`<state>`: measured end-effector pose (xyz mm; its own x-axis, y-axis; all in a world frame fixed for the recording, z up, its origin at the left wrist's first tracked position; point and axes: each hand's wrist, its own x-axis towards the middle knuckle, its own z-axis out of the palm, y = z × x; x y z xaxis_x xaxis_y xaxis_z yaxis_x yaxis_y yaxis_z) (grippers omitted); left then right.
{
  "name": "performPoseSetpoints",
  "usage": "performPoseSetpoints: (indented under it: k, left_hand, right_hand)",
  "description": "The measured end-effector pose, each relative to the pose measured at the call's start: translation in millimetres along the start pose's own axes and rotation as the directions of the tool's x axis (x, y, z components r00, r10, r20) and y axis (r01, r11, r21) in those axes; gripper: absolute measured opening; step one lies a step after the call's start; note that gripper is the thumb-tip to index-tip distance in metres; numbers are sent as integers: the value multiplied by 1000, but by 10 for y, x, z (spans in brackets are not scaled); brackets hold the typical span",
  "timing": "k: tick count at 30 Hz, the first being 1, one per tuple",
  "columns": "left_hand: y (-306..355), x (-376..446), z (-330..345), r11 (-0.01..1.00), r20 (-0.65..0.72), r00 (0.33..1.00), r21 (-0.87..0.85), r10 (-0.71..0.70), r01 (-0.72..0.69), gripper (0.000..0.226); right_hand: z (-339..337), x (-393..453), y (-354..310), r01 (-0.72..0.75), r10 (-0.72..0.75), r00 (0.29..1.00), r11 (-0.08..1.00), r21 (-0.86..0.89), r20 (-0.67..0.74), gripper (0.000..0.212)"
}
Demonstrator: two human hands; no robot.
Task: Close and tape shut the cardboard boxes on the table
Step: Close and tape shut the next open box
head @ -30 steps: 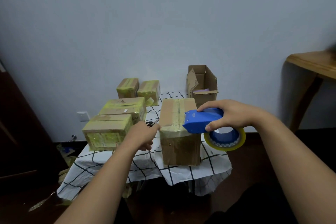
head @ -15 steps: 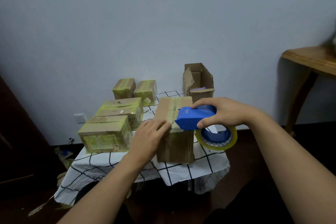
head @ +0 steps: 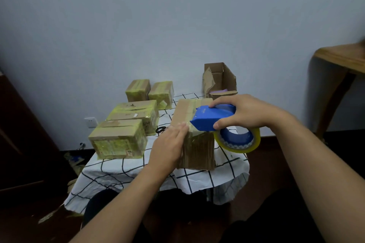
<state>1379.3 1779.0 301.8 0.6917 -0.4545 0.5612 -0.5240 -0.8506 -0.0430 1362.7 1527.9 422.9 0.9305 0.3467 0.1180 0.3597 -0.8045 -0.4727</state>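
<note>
Cardboard box [head: 194,150] stands upright at the near edge of the cloth-covered surface [head: 126,171], flaps down; right hand [head: 244,112] wraps fingers and thumb round the blue tape dispenser [head: 212,117] at the box's near top edge, yellowish roll [head: 238,141] hanging beside it. Left hand [head: 167,149] lies flat, fingers straight, pressing the box's near left corner and holding nothing. Box looks light and stiff but dentable, likely to slide on cloth, so brace corners, not flap centres; open box [head: 219,82] at back is still untaped.

From here no writing is legible; the pale labels on the yellow-taped cardboard boxes [head: 120,140] blur out.
</note>
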Motion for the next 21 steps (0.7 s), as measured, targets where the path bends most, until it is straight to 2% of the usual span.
performPoseSetpoints:
  k: [3,9,17,21]
  left_hand:
    - [6,-11,47,999,-11,999,41,35,-35,49]
    - [28,-8,102,997,-66,998,79,19,-14,34]
    - [79,-16,116,991,-39,999,132,5,0,46]
    - [130,14,126,987,-18,1000,161,13,-10,37]
  right_hand:
    - [43,-2,76,-30,31,998,999,-25,53,54]
    - [85,6,195,-32,30,998,999,27,60,54]
    - [62,91,200,-13,11,998,999,36,66,49]
    - [79,99,236,-13,9,997,999,52,71,49]
